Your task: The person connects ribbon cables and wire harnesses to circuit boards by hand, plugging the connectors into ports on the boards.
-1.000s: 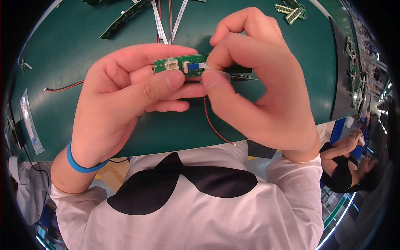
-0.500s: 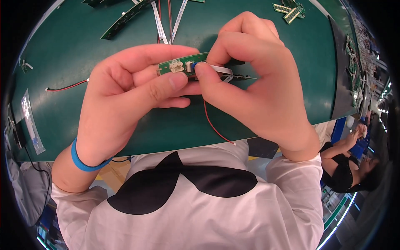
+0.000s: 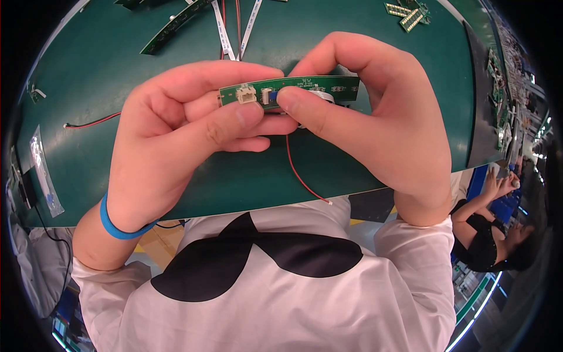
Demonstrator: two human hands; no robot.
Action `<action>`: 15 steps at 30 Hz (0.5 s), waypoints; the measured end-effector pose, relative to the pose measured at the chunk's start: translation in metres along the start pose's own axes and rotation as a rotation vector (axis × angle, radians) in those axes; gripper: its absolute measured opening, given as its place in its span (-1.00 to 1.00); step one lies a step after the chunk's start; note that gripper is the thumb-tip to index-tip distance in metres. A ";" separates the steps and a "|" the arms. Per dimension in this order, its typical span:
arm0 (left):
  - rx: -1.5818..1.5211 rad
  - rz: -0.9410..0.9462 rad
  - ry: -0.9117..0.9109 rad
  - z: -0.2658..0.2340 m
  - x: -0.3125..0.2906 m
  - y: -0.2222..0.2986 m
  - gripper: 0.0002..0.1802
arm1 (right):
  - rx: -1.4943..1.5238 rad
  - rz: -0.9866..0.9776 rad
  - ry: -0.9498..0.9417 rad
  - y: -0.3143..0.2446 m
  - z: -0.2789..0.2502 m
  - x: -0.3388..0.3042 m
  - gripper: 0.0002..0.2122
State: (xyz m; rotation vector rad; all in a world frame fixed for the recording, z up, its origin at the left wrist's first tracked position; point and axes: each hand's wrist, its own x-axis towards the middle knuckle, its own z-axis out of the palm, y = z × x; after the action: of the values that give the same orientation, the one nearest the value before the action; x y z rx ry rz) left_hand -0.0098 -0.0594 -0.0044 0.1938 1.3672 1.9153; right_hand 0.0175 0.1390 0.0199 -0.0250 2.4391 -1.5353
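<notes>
A narrow green circuit board (image 3: 346, 88) is held up over the table between both hands. My left hand (image 3: 176, 117) is closed on its left end, thumb in front near a cream socket (image 3: 246, 94) and fingers behind. My right hand (image 3: 375, 117) pinches at the middle of the board. Its thumb presses the blue end (image 3: 273, 97) of a white flat ribbon cable (image 3: 321, 94), right beside a small white connector (image 3: 265, 96). The right index finger goes behind the board's upper edge. Most of the cable is hidden by the thumb. A red and black wire (image 3: 299, 174) hangs below.
More boards (image 3: 176, 24) with ribbon cables (image 3: 249, 29) and wires lie at the far side of the green table (image 3: 88, 170). Small LED boards (image 3: 410, 17) sit far right. A loose wire (image 3: 94, 122) and a clear bag (image 3: 46, 173) lie left. Another person (image 3: 487, 229) sits at right.
My right index finger has straightened and moved behind the board, uncovering its right part. The right thumb now lies flatter over the cable's blue end. My left hand has barely moved.
</notes>
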 end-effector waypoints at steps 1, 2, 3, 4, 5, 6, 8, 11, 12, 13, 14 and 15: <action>0.007 0.003 0.003 0.000 0.000 0.000 -0.65 | 0.057 0.023 -0.005 0.000 0.000 0.000 -0.88; 0.006 0.002 0.003 0.001 0.000 0.001 -0.65 | 0.114 0.047 -0.012 0.000 0.000 0.000 -0.89; 0.018 0.002 0.008 0.002 -0.001 0.002 -0.65 | 0.114 0.048 -0.012 0.000 0.000 0.000 -0.89; 0.030 0.002 0.013 0.002 -0.001 0.002 -0.65 | 0.151 0.085 -0.035 -0.001 -0.001 0.000 -0.89; 0.030 0.002 0.013 0.003 -0.001 0.002 -0.65 | 0.188 0.121 -0.057 -0.001 -0.001 0.000 -0.89; 0.037 0.001 0.016 0.003 -0.001 0.003 -0.65 | 0.188 0.121 -0.057 -0.001 -0.001 0.000 -0.89; 0.044 0.000 0.019 0.004 -0.002 0.003 -0.64 | 0.219 0.161 -0.083 -0.003 -0.002 0.000 -0.87; 0.084 -0.002 0.024 0.004 -0.002 0.003 -0.63 | 0.243 0.141 -0.094 -0.003 -0.002 0.000 -0.86; 0.108 0.011 0.028 0.004 -0.002 0.002 -0.63 | 0.243 0.139 -0.094 -0.001 -0.001 0.000 -0.86; 0.132 0.024 0.032 0.004 -0.002 0.002 -0.63 | 0.255 0.124 -0.079 0.001 0.002 0.000 -0.86; 0.132 0.025 0.033 0.004 -0.002 0.003 -0.63 | 0.268 0.107 -0.065 0.003 0.004 0.000 -0.86; 0.125 0.034 0.048 0.005 -0.003 0.003 -0.63 | 0.268 0.106 -0.066 0.003 0.004 0.001 -0.86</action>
State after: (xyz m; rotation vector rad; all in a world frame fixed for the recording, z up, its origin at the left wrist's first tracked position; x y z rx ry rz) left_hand -0.0070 -0.0579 0.0010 0.2346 1.5260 1.8742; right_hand 0.0180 0.1363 0.0155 0.1009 2.1308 -1.7682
